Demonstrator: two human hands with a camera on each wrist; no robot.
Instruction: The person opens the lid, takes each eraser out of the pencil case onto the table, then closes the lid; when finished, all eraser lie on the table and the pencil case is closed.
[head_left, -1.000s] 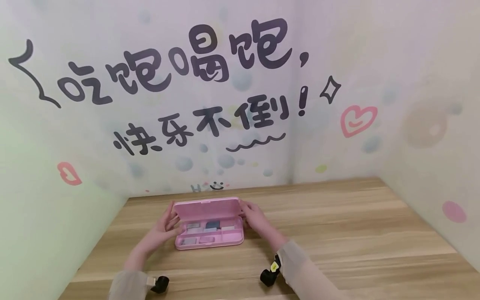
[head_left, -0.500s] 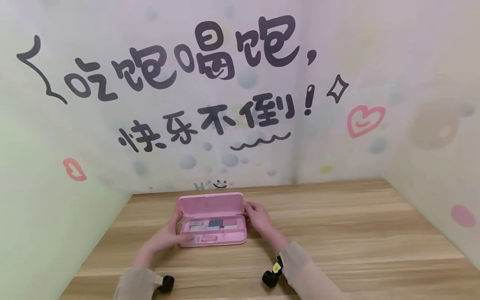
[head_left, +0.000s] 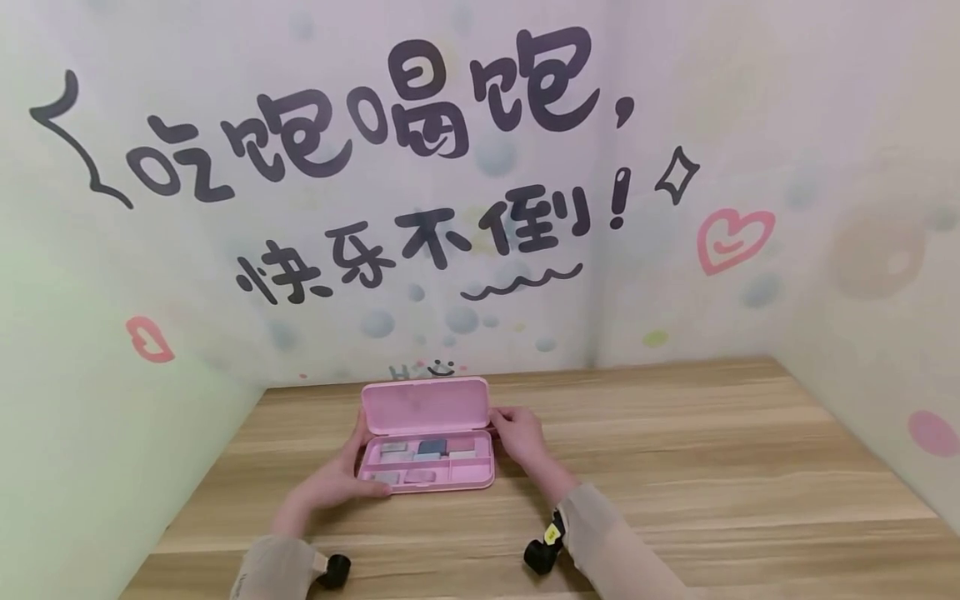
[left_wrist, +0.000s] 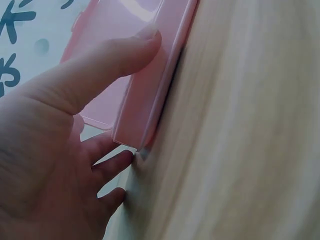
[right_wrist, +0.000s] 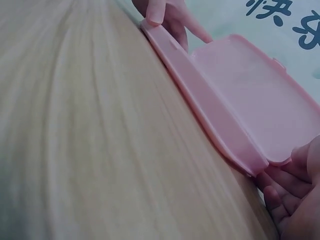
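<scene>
A pink pencil case (head_left: 426, 407) stands on the table with its lid raised at the back. Its lower tray is divided; a blue-grey block (head_left: 432, 447) and several small pale and pink pieces lie inside. My left hand (head_left: 335, 481) holds the case's left end, thumb across the front wall (left_wrist: 142, 100) and the other fingers spread along the side. At the right end, my right hand (head_left: 520, 436) has its thumb by the lid's lower corner and curled fingers against the case's end, as the right wrist view shows.
The wood-grain table (head_left: 675, 467) reaches back to a pale wall (head_left: 675, 317) with dark lettering and pink hearts. Side walls border it left and right. Small black devices (head_left: 542, 554) sit at both cuffs.
The lid has swung further up and back. My left thumb has moved from over the tray to its front edge. The view has shifted slightly; the right hand stays by the hinge end.
</scene>
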